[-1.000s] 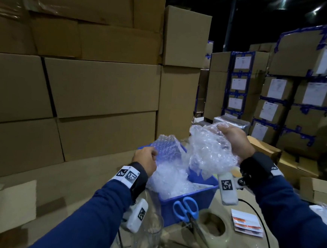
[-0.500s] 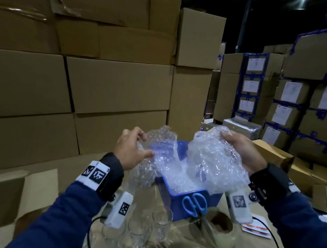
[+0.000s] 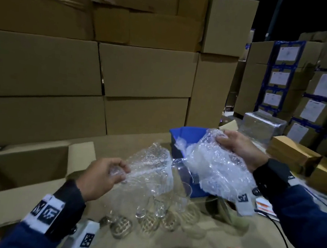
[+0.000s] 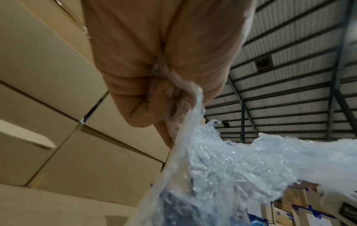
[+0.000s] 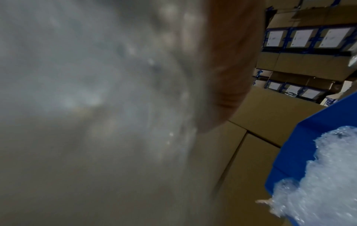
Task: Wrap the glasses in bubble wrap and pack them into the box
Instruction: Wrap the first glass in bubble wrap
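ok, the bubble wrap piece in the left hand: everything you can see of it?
The clear, crinkled bubble wrap sheet hangs in the air from the left hand, whose curled fingers pinch its left edge. It drapes rightward and down in front of the clear glasses on the table. Whether it joins the right hand's bundle is unclear.

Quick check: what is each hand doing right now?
Left hand: pinches a bubble wrap sheet.
Right hand: grips a crumpled bubble wrap bundle.

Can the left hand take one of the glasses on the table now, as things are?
Probably not yet: the left hand already grips a bubble wrap sheet, which hangs over the glasses. It would first need to let go of the sheet.
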Available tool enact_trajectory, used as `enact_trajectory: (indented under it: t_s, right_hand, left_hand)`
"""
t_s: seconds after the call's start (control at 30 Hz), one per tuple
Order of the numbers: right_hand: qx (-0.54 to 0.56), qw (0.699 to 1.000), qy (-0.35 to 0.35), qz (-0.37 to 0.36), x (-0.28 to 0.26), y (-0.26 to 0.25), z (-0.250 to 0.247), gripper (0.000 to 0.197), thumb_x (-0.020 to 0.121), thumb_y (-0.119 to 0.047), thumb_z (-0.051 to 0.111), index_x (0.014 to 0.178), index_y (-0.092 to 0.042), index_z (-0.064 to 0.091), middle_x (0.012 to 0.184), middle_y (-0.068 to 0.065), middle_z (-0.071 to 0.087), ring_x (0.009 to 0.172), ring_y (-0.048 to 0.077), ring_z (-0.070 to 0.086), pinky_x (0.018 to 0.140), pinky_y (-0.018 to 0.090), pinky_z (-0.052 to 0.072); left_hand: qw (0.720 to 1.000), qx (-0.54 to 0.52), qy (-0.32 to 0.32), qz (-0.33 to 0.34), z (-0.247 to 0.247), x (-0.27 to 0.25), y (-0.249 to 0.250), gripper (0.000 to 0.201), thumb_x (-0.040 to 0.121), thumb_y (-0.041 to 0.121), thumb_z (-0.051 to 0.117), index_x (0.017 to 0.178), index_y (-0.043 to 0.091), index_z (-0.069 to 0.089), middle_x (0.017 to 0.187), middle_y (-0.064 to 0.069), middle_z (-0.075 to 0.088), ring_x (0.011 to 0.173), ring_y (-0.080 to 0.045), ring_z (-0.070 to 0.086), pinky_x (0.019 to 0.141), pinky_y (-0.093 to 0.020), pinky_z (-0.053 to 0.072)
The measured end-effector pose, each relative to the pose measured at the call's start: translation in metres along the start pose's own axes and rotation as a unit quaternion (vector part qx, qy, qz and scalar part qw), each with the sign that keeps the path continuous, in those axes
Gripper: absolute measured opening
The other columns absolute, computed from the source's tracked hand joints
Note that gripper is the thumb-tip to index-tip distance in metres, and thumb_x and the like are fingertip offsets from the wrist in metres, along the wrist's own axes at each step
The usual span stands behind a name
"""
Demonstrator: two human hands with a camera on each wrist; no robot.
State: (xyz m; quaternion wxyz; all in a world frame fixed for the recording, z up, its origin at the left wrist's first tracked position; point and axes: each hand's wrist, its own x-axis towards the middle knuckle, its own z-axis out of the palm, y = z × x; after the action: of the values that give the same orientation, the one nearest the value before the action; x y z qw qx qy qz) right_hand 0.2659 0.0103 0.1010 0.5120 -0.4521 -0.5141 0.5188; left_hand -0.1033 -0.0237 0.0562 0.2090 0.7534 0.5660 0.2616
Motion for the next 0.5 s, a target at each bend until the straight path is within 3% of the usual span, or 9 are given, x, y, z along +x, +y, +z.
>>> enact_trajectory:
  t_s: [0.1,0.2,0.27,0.33,0.4,0.5]
  right_hand:
    - [-0.023,0.999,-0.031,0.009,0.004,0.010,0.008,0.016,0.080,-0.019,0.069,0.088,-0.009,0.061,0.075,0.007,0.058,0.055,0.014,0.051,0.047,0.022,0.042]
    - [-0.048,0.997,-0.057,0.011,0.005,0.018,0.011,0.049,0.065,-0.040,0.086,0.095,-0.009,0.063,0.076,0.005,0.065,0.055,0.013,0.050,0.049,0.022,0.042]
    - [-0.063,0.996,-0.065,0.007,0.006,0.025,0.013,0.066,0.055,-0.048,0.089,0.101,-0.007,0.064,0.079,0.007,0.066,0.055,0.013,0.052,0.051,0.023,0.043]
    - [-0.084,0.995,-0.061,0.001,0.005,0.033,0.020,0.056,0.066,-0.044,0.083,0.102,-0.006,0.063,0.081,0.008,0.066,0.058,0.015,0.050,0.053,0.025,0.041]
    - [-0.094,0.994,-0.062,-0.010,0.003,0.038,0.029,0.034,0.087,-0.028,0.070,0.104,-0.001,0.062,0.081,0.008,0.066,0.058,0.014,0.049,0.052,0.024,0.040]
    - [-0.062,0.995,-0.076,-0.018,-0.004,0.046,0.041,0.014,0.094,-0.017,0.059,0.100,-0.005,0.062,0.078,0.006,0.063,0.056,0.011,0.051,0.052,0.022,0.042]
  left_hand:
    - [1.000,0.010,0.010,-0.023,-0.003,-0.020,-0.015,0.013,0.087,0.021,0.072,0.086,0.034,0.069,0.095,0.022,0.069,0.088,0.012,0.059,0.074,-0.015,0.046]
    - [0.999,-0.020,0.026,-0.032,-0.006,-0.041,-0.025,0.013,0.086,0.016,0.073,0.086,0.029,0.071,0.094,0.019,0.071,0.087,0.009,0.063,0.074,-0.009,0.046]
    - [0.998,-0.025,0.038,-0.038,-0.004,-0.054,-0.031,0.011,0.086,0.017,0.073,0.086,0.028,0.072,0.094,0.021,0.070,0.090,0.007,0.063,0.077,-0.014,0.047]
    - [0.997,-0.015,0.062,-0.051,0.002,-0.064,-0.035,0.014,0.086,0.017,0.073,0.085,0.030,0.071,0.093,0.021,0.068,0.092,0.006,0.061,0.079,-0.018,0.046]
    - [0.995,-0.015,0.083,-0.060,0.009,-0.069,-0.035,0.019,0.087,0.015,0.071,0.083,0.033,0.067,0.092,0.018,0.068,0.092,0.001,0.062,0.077,-0.019,0.046]
    - [0.995,-0.019,0.069,-0.071,0.014,-0.074,-0.035,0.013,0.088,0.021,0.070,0.080,0.030,0.066,0.080,0.011,0.070,0.081,-0.002,0.065,0.079,-0.029,0.053]
